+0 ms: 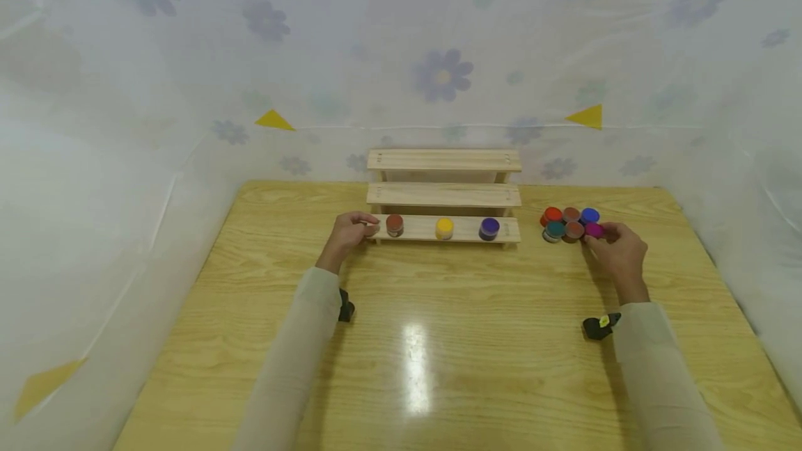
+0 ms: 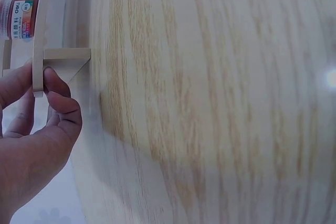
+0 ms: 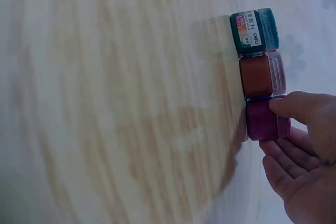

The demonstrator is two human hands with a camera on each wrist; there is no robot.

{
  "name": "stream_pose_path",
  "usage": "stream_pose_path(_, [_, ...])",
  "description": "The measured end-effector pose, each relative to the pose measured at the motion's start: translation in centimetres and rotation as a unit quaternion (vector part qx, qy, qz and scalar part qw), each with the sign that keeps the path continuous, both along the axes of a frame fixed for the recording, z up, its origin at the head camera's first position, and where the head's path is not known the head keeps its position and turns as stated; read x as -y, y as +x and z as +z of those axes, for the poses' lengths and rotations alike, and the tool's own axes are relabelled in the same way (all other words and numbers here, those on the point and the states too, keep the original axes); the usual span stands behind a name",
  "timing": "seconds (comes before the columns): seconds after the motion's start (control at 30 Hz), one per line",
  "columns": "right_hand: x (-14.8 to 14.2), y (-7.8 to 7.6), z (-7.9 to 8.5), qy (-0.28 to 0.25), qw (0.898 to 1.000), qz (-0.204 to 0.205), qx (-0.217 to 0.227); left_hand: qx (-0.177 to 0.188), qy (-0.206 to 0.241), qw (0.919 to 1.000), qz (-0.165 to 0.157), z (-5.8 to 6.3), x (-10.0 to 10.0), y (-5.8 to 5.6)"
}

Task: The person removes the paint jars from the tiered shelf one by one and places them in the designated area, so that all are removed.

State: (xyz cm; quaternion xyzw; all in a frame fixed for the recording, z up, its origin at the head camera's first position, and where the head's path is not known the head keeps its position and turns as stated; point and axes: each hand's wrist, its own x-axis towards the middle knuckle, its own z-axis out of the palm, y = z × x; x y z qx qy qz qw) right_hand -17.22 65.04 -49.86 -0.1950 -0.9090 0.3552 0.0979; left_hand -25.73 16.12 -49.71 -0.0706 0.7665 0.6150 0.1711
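R hand (image 1: 617, 256), narrow pinch: magenta paint jar (image 3: 262, 121) btwn thumb & fingers, at near R corner of 6-jar cluster (image 1: 571, 215), touching brown paint jar (image 3: 256, 76). L hand (image 1: 348, 235) pinches 3-tier wooden rack (image 1: 443, 195) at lowest tier's L end, near red-brown paint jar (image 1: 395, 225).

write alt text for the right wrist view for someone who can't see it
A person's right grip pinches a magenta jar at one end of a row, next to a brown jar and then a teal jar, on a wood-grain table.
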Motion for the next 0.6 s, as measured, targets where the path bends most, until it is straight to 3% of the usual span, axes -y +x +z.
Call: stream_pose_path(0.6, [-0.18, 0.0, 0.08, -0.014, 0.999, -0.002, 0.052, 0.003, -0.005, 1.0, 0.0, 0.12, -0.02, -0.01])
